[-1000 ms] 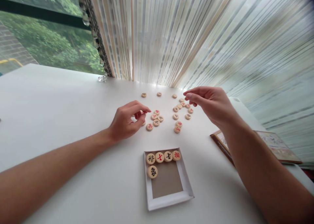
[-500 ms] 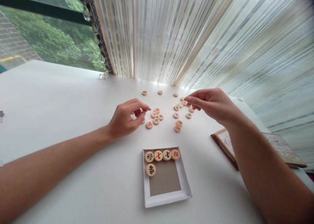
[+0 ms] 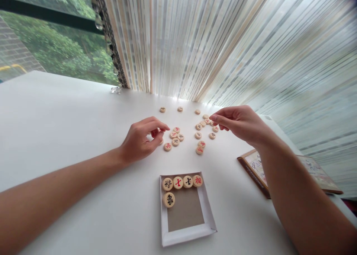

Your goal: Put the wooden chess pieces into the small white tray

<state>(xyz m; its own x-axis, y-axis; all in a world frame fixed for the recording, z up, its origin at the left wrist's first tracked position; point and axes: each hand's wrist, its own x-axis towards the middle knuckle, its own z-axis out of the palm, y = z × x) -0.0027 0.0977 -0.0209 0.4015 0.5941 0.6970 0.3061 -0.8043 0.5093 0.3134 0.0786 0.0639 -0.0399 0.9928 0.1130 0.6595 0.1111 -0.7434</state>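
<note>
Round wooden Chinese chess pieces with red or black characters lie scattered on a white table. My left hand (image 3: 142, 139) hovers by a small cluster of pieces (image 3: 175, 141), thumb and forefinger apart with nothing between them; it partly hides a piece or two beneath. Over the right-hand group my right hand (image 3: 235, 123) has its thumb and forefinger together beside a red-marked piece (image 3: 207, 121); what they pinch, if anything, is hidden. Closer to me is a shallow white box (image 3: 189, 230), with a row of pieces along its far side and one black-marked piece (image 3: 169, 200) below the row's left end.
A flat brown-edged box with a printed top (image 3: 255, 167) lies at the right, partly behind my right forearm. Further pieces (image 3: 162, 109) are spread near the string curtain (image 3: 178, 42) at the back. A clear glass ornament (image 3: 115, 89) sits by the window.
The view has shifted slightly, so the table and pieces appear a little lower. Both hands stay over nearly the same spots, and the pieces in the white box are unchanged.
</note>
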